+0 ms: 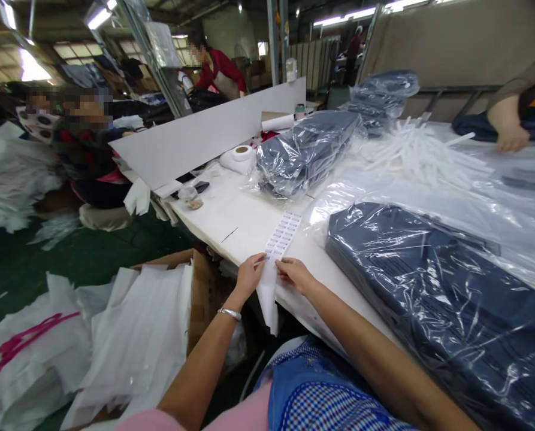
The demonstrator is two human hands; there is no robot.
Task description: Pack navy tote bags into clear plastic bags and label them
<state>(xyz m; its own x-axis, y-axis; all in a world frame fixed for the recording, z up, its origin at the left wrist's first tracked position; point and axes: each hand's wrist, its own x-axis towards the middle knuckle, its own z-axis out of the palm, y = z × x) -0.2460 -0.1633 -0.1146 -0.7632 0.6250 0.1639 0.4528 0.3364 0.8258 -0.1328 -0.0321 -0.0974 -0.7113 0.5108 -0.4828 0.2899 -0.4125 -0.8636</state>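
A long strip of printed labels [284, 232] lies over the table's front edge. Its blank white backing [268, 299] hangs down below the tabletop. My left hand [250, 274] pinches the strip's left side, and a thin pale sliver shows at its fingertips, too small to make out. From the other side, my right hand [296, 275] grips the strip's right edge between thumb and fingers. To the right of my hands lies a dark blue padded item [411, 269] in clear plastic wrap.
Another wrapped dark item [307, 149] and a white roll [241, 152] lie farther back. White strips [424, 155] are heaped at the right, near another person's hand [513, 133]. A carton [202, 293] of white plastic sheets [141, 323] stands lower left. A white board [213, 134] borders the table.
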